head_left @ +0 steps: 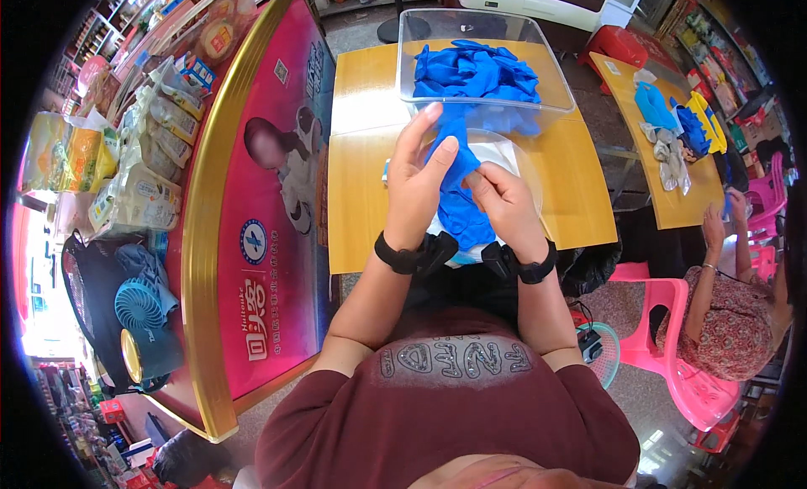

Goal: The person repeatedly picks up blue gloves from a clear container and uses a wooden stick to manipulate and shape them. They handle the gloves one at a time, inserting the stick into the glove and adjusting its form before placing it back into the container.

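Note:
A blue glove [459,158], thin and crumpled, spans the space between my hands over the near part of the wooden table. My right hand [504,205] pinches its edge between thumb and fingers. Upright beside it, my left hand [418,179] has its thumb and fingers stretched apart, with blue material showing in the gap; whether it touches the glove is unclear. More blue gloves [465,220] lie below my hands on a round white container or plate [528,174], mostly covered. A clear plastic bin [559,92] just beyond holds a heap of blue gloves [475,73].
A pink counter panel with gold trim [202,237] stands close at my left. Right, a person [730,325] sits by another wooden table [672,199] with blue and pale gloves and a yellow container [708,123]. A pink chair [664,321] and green basket [603,354] are nearer.

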`<state>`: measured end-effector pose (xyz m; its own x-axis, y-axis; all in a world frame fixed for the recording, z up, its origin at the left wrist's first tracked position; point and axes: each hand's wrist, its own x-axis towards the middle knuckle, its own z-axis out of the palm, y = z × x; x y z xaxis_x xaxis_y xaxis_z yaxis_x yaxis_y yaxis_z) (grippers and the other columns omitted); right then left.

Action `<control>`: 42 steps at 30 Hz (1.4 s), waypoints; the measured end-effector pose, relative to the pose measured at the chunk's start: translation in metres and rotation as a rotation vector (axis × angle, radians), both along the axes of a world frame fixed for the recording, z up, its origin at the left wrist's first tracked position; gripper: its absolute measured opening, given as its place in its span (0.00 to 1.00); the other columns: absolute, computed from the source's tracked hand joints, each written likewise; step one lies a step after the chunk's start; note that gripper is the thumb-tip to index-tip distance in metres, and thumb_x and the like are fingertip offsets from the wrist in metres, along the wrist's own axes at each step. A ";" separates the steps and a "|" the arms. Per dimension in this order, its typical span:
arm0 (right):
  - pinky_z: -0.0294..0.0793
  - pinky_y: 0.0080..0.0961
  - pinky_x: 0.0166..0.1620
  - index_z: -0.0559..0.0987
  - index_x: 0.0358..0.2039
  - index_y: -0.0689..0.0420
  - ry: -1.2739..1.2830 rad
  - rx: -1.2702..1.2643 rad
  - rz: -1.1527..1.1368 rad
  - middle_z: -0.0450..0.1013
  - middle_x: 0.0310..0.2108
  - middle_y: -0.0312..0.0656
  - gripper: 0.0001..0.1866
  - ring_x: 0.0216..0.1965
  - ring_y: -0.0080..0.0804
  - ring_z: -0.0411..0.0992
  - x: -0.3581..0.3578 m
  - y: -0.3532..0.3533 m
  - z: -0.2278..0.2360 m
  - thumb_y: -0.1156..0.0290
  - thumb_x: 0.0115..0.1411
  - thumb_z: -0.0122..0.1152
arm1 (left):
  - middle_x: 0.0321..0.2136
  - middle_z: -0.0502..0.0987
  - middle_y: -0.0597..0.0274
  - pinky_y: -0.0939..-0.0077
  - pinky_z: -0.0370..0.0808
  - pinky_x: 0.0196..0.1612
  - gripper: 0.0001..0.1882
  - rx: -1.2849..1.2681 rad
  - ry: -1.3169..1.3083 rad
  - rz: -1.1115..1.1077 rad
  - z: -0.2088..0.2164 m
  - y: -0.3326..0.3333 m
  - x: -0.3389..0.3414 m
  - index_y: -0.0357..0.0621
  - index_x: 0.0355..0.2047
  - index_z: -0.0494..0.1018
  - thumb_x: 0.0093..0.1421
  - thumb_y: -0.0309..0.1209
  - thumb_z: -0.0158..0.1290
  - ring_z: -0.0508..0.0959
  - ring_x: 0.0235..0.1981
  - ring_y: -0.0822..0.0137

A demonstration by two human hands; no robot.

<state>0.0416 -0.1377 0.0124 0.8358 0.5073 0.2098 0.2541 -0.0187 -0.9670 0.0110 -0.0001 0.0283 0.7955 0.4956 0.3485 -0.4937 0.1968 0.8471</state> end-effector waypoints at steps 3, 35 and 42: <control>0.63 0.20 0.26 0.77 0.32 0.64 -0.042 -0.020 -0.069 0.67 0.21 0.33 0.10 0.23 0.17 0.63 -0.002 -0.003 0.006 0.70 0.65 0.54 | 0.36 0.76 0.64 0.83 0.70 0.36 0.10 0.015 0.228 -0.095 -0.004 0.008 -0.001 0.39 0.40 0.79 0.62 0.31 0.56 0.73 0.34 0.76; 0.52 0.13 0.21 0.75 0.31 0.61 0.374 0.142 0.109 0.62 0.18 0.27 0.13 0.18 0.13 0.56 -0.004 -0.005 0.014 0.65 0.67 0.51 | 0.24 0.74 0.72 0.89 0.63 0.24 0.15 0.092 0.161 0.021 -0.003 0.004 -0.007 0.37 0.39 0.77 0.68 0.36 0.48 0.68 0.23 0.84; 0.45 0.15 0.19 0.71 0.29 0.55 0.462 0.365 0.106 0.56 0.16 0.26 0.14 0.15 0.12 0.49 -0.023 0.009 0.012 0.60 0.68 0.49 | 0.24 0.75 0.72 0.89 0.63 0.24 0.15 0.108 0.080 0.026 -0.005 -0.009 -0.011 0.37 0.37 0.77 0.69 0.36 0.46 0.68 0.22 0.84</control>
<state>0.0187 -0.1291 0.0245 0.8310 0.5562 0.0132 -0.2117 0.3379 -0.9171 0.0005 -0.0088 0.0235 0.8103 0.4793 0.3371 -0.4277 0.0904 0.8994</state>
